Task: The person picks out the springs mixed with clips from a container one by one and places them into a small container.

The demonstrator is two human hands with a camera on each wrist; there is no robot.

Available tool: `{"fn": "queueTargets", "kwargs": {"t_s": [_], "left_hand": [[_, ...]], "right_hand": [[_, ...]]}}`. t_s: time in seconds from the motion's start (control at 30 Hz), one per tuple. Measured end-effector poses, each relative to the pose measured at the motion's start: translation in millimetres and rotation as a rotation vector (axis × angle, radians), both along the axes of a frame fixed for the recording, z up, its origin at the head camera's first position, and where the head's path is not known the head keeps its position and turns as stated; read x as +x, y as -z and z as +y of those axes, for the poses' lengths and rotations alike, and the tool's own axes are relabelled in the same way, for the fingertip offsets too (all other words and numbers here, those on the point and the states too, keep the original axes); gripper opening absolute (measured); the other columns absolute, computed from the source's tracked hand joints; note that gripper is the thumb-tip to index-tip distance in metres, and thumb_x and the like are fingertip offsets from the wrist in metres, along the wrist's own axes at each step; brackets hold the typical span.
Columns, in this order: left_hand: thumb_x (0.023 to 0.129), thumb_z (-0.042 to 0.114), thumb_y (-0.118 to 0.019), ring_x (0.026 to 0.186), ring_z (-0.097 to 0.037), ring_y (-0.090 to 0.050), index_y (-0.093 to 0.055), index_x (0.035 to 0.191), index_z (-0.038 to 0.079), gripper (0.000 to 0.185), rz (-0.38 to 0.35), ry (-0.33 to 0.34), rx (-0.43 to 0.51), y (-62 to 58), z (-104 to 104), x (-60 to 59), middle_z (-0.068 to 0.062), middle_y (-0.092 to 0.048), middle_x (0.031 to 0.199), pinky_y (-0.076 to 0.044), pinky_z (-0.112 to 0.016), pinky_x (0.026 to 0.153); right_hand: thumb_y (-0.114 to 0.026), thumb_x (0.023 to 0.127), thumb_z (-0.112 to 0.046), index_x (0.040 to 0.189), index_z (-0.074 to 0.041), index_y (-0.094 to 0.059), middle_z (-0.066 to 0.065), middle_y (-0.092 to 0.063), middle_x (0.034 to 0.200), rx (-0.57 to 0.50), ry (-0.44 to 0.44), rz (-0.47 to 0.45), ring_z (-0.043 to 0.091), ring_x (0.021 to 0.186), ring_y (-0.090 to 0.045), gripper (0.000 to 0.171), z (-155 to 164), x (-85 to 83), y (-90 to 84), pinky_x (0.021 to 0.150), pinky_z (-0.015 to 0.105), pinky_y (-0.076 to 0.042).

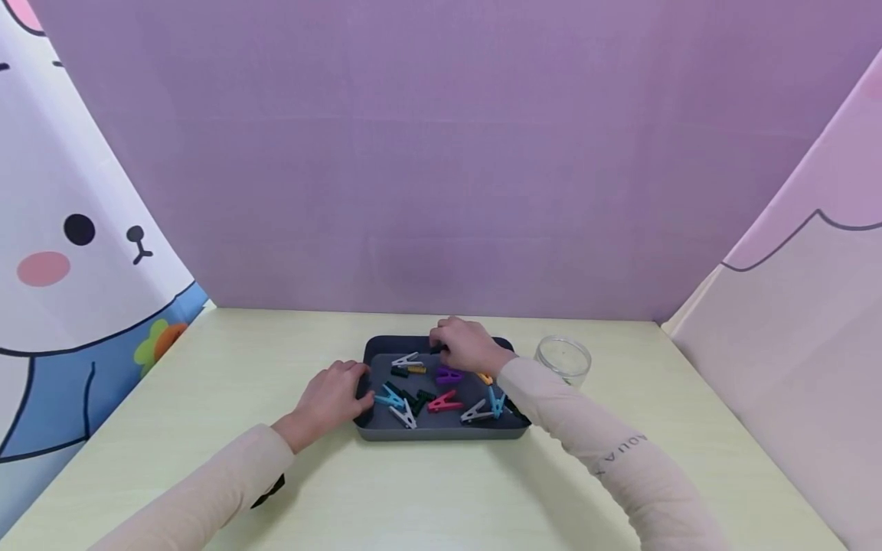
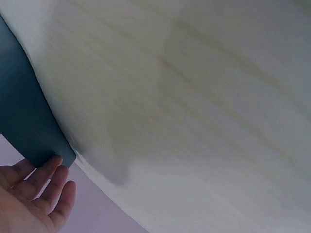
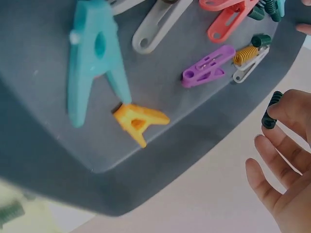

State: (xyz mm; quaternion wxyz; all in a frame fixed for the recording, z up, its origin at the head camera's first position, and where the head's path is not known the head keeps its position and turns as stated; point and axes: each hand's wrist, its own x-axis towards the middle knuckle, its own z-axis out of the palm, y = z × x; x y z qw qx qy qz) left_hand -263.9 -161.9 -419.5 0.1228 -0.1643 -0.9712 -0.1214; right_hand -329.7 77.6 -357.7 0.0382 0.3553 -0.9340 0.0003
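I have the right hand (image 1: 470,346) pinching one green spring (image 3: 272,110) by the far side of the tray (image 1: 441,434); left hand (image 1: 329,399) loose, fingers half-extended, touching its left rim. Inside: eight clips (image 1: 449,374), one yellow spring (image 1: 416,370), other green springs (image 1: 417,402) too bunched to count. One clear jar (image 1: 583,367), right of tray

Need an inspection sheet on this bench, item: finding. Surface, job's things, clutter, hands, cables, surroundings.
Surface: pale table, faintly wood-grained.
Job's things: dark tray holding mixed-colour clips and green and yellow coils; clear jar right of it, contents unclear.
Clutter: nothing seen.
Left hand: holds the tray's left end.
Right hand: pinches a green coil by the tray's far edge.
Cables: nothing seen.
Surroundings: purple backdrop behind, cartoon-print sheet left, pink-and-cream sheet right.
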Motion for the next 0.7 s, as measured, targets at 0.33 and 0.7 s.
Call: {"fn": "queueTargets", "kwargs": {"t_s": [0.33, 0.7], "left_hand": [[0.077, 0.032, -0.067, 0.087, -0.024, -0.060, -0.063, 0.104, 0.005, 0.038, 0.012, -0.003, -0.004, 1.0, 1, -0.3, -0.010, -0.066, 0.101, -0.052, -0.037, 0.072], [0.077, 0.032, -0.067, 0.087, -0.024, -0.060, -0.063, 0.104, 0.005, 0.039, 0.013, -0.006, -0.010, 1.4, 3, -1.2, -0.011, -0.065, 0.101, -0.052, -0.037, 0.072]], "right_hand": [[-0.060, 0.082, -0.011, 0.101, -0.016, -0.066, -0.002, -0.061, 0.097, -0.019, 0.013, 0.051, 0.014, 0.086, -0.059, 0.021, 28, 7.9, -11.9, 0.069, 0.029, -0.051], [-0.062, 0.077, -0.007, 0.097, -0.013, -0.067, 0.000, -0.061, 0.093, -0.044, 0.024, 0.107, 0.015, 0.078, -0.057, 0.022, 60, 14.0, -20.3, 0.058, 0.026, -0.047]]}}
